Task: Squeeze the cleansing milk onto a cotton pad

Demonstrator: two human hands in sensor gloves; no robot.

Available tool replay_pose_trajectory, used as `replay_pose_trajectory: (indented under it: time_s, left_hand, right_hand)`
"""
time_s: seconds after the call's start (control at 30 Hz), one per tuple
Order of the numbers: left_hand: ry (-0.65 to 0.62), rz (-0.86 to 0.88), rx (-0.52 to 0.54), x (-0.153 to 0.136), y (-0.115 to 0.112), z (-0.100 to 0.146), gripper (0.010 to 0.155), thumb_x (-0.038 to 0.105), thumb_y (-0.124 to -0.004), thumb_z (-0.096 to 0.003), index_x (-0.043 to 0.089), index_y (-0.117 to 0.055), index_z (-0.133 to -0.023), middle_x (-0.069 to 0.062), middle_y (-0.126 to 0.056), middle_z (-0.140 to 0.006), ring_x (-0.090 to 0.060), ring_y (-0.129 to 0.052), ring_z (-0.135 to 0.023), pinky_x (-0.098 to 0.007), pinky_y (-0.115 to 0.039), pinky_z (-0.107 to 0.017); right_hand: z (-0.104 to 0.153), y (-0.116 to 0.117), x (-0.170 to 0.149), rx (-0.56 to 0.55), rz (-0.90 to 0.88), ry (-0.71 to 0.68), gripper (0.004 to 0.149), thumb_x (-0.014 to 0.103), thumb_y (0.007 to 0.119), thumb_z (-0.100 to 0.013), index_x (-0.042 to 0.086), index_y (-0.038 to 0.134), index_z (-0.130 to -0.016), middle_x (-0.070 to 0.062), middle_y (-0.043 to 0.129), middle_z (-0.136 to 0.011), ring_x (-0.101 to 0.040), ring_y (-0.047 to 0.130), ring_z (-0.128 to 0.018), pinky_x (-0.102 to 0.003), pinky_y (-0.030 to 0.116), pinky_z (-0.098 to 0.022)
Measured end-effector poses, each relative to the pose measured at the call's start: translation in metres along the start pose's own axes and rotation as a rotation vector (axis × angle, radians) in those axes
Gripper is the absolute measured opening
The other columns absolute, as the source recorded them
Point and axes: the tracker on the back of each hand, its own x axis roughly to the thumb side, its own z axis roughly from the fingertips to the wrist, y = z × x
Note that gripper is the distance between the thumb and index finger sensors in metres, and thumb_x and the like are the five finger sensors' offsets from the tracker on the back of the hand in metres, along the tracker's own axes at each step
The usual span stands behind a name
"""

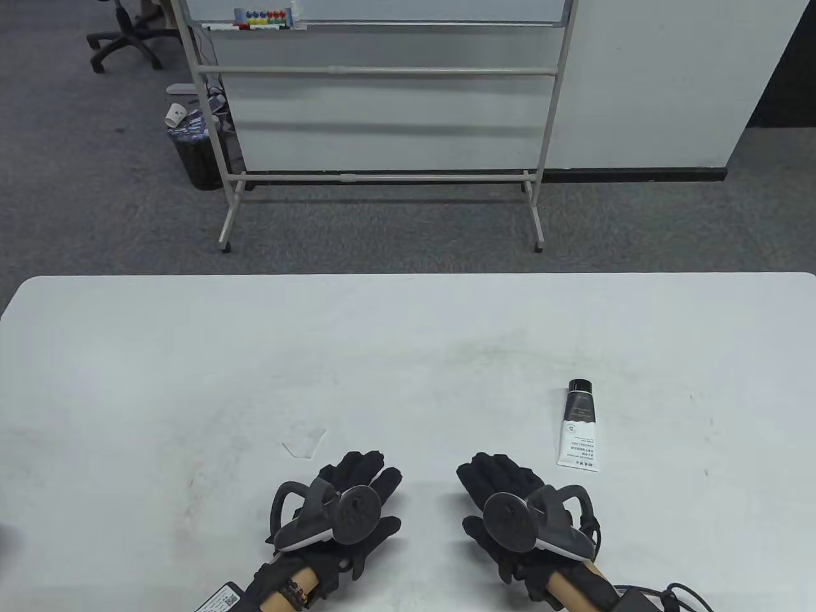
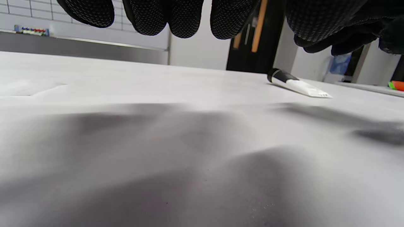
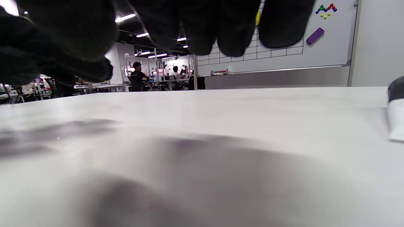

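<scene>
Table view: both gloved hands lie palm-down at the near edge of the white table [image 1: 408, 344], side by side and apart.
Left hand [image 1: 347, 503]: fingers stretched forward and loosely spread, tracker on its back, grip open and holding nothing.
Right hand [image 1: 510, 503]: same flat pose, fingers pointing away from the person, grip open and holding nothing.
Cleansing milk tube [image 1: 579, 425]: lies flat on the table, black cap pointing away, just beyond and to the right of the right hand, not touched.
Cotton pad [image 1: 306, 441]: a faint white piece lying flat just ahead and left of the left hand, apart from it.
Left wrist view: fingertips [image 2: 151, 15] hang just above the table; the tube [image 2: 296, 83] lies off to the right.
Right wrist view: dark fingertips [image 3: 233, 28] above the table, tube [image 3: 397, 110] cut off at the right edge; a whiteboard [image 3: 315, 37] stands behind.
</scene>
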Motion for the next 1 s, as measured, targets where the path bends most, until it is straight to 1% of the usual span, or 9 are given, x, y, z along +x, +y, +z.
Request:
replay_pose_trajectory:
  time_s: [0.23, 0.37, 0.47, 0.53, 0.63, 0.77, 0.83, 0.9, 1.0]
  left_hand:
    - [-0.001, -0.004, -0.007, 0.001, 0.000, 0.000, 0.072, 0.060, -0.065, -0.0472, 0.028, -0.050, -0.110, -0.013, -0.046, -0.122, -0.042, -0.050, -0.111, -0.068, -0.053, -0.073]
    - [0.004, -0.002, -0.011, -0.002, -0.001, 0.000, 0.072, 0.060, -0.065, -0.0473, 0.028, -0.050, -0.110, -0.013, -0.046, -0.122, -0.042, -0.050, -0.111, -0.068, -0.053, -0.073]
    - [0.009, -0.005, -0.011, -0.003, 0.000, -0.001, 0.072, 0.060, -0.065, -0.0473, 0.028, -0.050, -0.110, -0.013, -0.046, -0.122, -0.042, -0.050, -0.111, -0.068, -0.053, -0.073]
    - [0.011, -0.002, -0.008, -0.003, 0.000, -0.002, 0.072, 0.060, -0.065, -0.0473, 0.028, -0.050, -0.110, -0.013, -0.046, -0.122, -0.042, -0.051, -0.111, -0.068, -0.054, -0.073]
    - [0.014, 0.017, -0.004, -0.003, 0.001, -0.003, 0.072, 0.060, -0.065, -0.0472, 0.028, -0.050, -0.110, -0.013, -0.047, -0.122, -0.042, -0.051, -0.111, -0.068, -0.054, -0.073]
    - [0.012, 0.013, -0.002, -0.002, 0.003, -0.005, 0.072, 0.060, -0.065, -0.0473, 0.027, -0.050, -0.110, -0.013, -0.047, -0.122, -0.042, -0.052, -0.111, -0.068, -0.053, -0.073]
    - [0.015, 0.014, 0.004, -0.003, 0.005, -0.006, 0.072, 0.060, -0.065, -0.0473, 0.027, -0.051, -0.110, -0.013, -0.047, -0.122, -0.042, -0.052, -0.111, -0.068, -0.054, -0.073]
    - [0.020, 0.030, 0.008, -0.005, 0.005, -0.005, 0.072, 0.060, -0.065, -0.0474, 0.027, -0.051, -0.110, -0.013, -0.047, -0.122, -0.042, -0.052, -0.111, -0.068, -0.053, -0.073]
    - [0.020, 0.026, -0.002, -0.007, 0.004, -0.006, 0.072, 0.060, -0.065, -0.0474, 0.027, -0.051, -0.110, -0.013, -0.047, -0.122, -0.042, -0.052, -0.111, -0.068, -0.054, -0.073]
  right_hand:
    - [-0.001, -0.001, -0.003, -0.006, 0.003, 0.012, 0.077, 0.055, 0.073, -0.042, 0.025, 0.052, -0.109, -0.009, 0.056, -0.114, -0.037, 0.062, -0.107, -0.056, 0.060, -0.072]
    - [-0.006, -0.009, -0.012, -0.031, -0.002, 0.053, 0.077, 0.056, 0.073, -0.042, 0.025, 0.052, -0.109, -0.009, 0.057, -0.114, -0.037, 0.062, -0.107, -0.056, 0.060, -0.072]
    - [-0.015, -0.015, -0.026, -0.047, 0.007, 0.133, 0.077, 0.056, 0.073, -0.042, 0.024, 0.053, -0.109, -0.009, 0.057, -0.114, -0.037, 0.063, -0.106, -0.056, 0.060, -0.071]
    - [-0.026, -0.018, -0.044, -0.018, 0.015, 0.238, 0.077, 0.055, 0.073, -0.042, 0.023, 0.053, -0.109, -0.010, 0.057, -0.114, -0.038, 0.063, -0.106, -0.057, 0.061, -0.071]
    - [-0.043, -0.024, -0.079, -0.026, 0.017, 0.397, 0.078, 0.055, 0.073, -0.042, 0.021, 0.053, -0.109, -0.011, 0.057, -0.113, -0.039, 0.063, -0.105, -0.056, 0.061, -0.071]
    - [-0.061, -0.027, -0.113, -0.014, 0.028, 0.543, 0.080, 0.055, 0.074, -0.042, 0.018, 0.052, -0.109, -0.013, 0.057, -0.113, -0.040, 0.063, -0.104, -0.056, 0.061, -0.070]
    - [-0.069, -0.024, -0.128, 0.007, 0.050, 0.603, 0.081, 0.056, 0.074, -0.042, 0.018, 0.051, -0.110, -0.014, 0.057, -0.113, -0.040, 0.063, -0.105, -0.056, 0.061, -0.070]
    - [-0.075, -0.018, -0.143, 0.013, 0.073, 0.682, 0.082, 0.057, 0.074, -0.042, 0.017, 0.051, -0.110, -0.015, 0.057, -0.112, -0.041, 0.064, -0.104, -0.056, 0.062, -0.070]
    - [-0.081, -0.007, -0.161, 0.057, 0.114, 0.793, 0.086, 0.059, 0.075, -0.040, 0.014, 0.050, -0.110, -0.017, 0.059, -0.111, -0.042, 0.067, -0.102, -0.055, 0.064, -0.069]
